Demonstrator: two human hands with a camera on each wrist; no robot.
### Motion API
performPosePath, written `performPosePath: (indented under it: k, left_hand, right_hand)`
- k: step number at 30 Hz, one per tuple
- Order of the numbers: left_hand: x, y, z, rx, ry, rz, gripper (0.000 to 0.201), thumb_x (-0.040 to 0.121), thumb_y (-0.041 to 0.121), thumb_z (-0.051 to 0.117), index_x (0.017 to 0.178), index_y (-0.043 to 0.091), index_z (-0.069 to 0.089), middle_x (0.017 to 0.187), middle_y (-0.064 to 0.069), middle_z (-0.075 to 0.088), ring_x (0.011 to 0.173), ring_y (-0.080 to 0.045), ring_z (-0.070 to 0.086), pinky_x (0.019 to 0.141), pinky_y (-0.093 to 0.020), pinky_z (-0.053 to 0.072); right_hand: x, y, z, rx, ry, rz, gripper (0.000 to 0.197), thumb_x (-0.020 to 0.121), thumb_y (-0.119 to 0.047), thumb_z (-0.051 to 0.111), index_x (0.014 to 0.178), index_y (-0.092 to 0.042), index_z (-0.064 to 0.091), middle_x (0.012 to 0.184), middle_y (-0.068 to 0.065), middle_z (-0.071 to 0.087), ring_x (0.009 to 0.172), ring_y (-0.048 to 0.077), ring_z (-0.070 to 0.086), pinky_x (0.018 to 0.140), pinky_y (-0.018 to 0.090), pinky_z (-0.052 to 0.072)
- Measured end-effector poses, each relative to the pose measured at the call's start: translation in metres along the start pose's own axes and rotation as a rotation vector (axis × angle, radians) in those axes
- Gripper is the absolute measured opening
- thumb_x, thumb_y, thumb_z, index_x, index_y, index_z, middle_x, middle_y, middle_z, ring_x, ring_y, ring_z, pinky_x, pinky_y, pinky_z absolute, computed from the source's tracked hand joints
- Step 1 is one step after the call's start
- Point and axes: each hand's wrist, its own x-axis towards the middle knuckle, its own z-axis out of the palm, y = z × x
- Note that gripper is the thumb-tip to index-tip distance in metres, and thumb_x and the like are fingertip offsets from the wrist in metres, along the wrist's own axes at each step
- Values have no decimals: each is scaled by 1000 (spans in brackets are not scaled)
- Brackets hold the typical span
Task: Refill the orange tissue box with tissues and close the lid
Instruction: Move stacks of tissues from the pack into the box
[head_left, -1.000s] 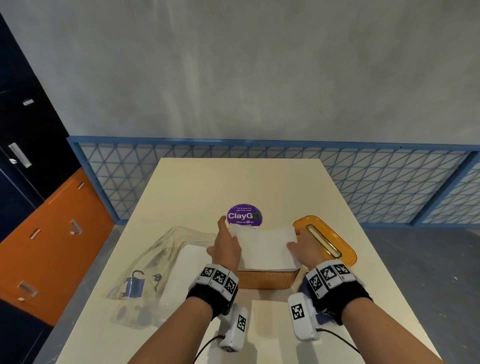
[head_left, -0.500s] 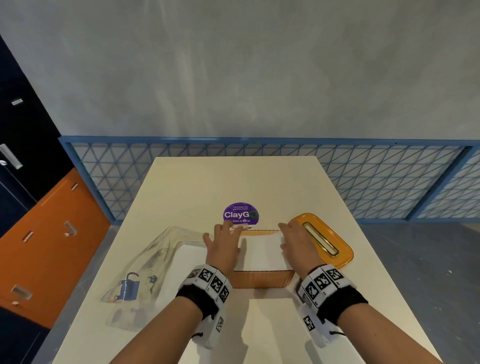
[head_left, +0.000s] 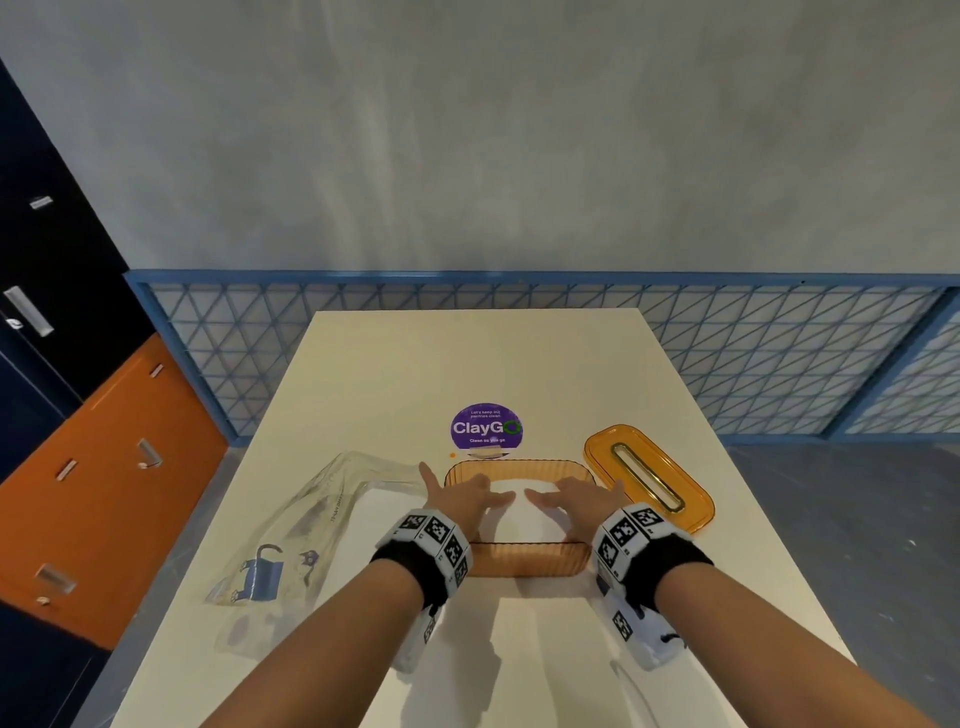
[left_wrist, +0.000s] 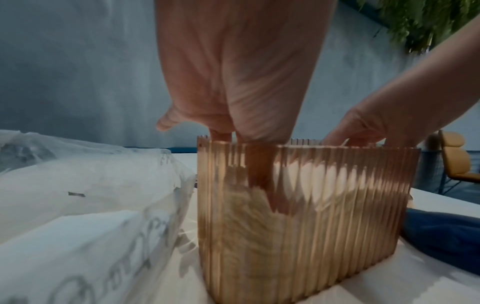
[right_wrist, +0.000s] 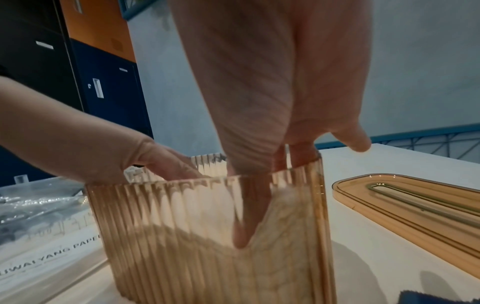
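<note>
Translucent orange ribbed plastic tissue box (head_left: 519, 564) stands open-topped on the cream tabletop (head_left: 467, 364), at 6 o'clock from the round purple sticker (head_left: 486, 427). Left hand (head_left: 465, 501) and right hand (head_left: 574, 501) both reach down inside it, fingers straight and spread, pressing the white tissue stack (head_left: 524, 519) toward the bottom. Left thumb stays outside the wall. Flat orange oval lid with a slot (head_left: 649, 480) lies at 3 o'clock of the box, apart from it. Clear plastic tissue wrapper (head_left: 291, 540) lies at 9 o'clock.
</note>
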Motion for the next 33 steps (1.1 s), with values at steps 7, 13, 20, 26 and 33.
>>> performPosePath:
  k: [7,13,20,26,33]
  left_hand:
    - [-8,4,-6,43,31,-39,65,95,11,45,143,47,21,141,-6,34,132,-24,37,102,-75,-2]
    - [-29,-28,-4,-350,577,-238,33,97,22,45,127,30,54,126,1,53,120,-19,46,100,-43,32]
    - [-22,-60,56,-473,144,-560,42,96,26,47,133,7,42,144,-16,31,126,-28,45,103,-33,39]
    - [-4,-47,81,-369,64,-672,64,84,48,60,132,10,39,137,-8,33,128,-23,37,98,-33,44]
    - [7,-45,90,-387,82,-729,53,94,35,50,138,10,34,141,-8,31,131,-23,32,100,-39,44]
  right_hand:
    - [-1,2,5,-82,72,-43,76,92,-20,58,146,-43,10,150,7,31,140,30,28,113,64,6]
    - [-8,21,-6,81,465,-103,42,95,-28,49,136,-33,45,131,1,54,124,20,48,104,40,39]
    - [-4,35,8,503,277,78,54,100,-17,37,150,-16,16,140,18,46,112,28,55,84,30,48]
    - [-4,28,11,487,221,143,56,100,-8,32,151,-7,9,141,15,47,122,29,52,97,30,44]
    - [-2,28,14,569,307,124,42,96,-5,33,138,-3,35,121,24,58,106,37,62,81,34,52]
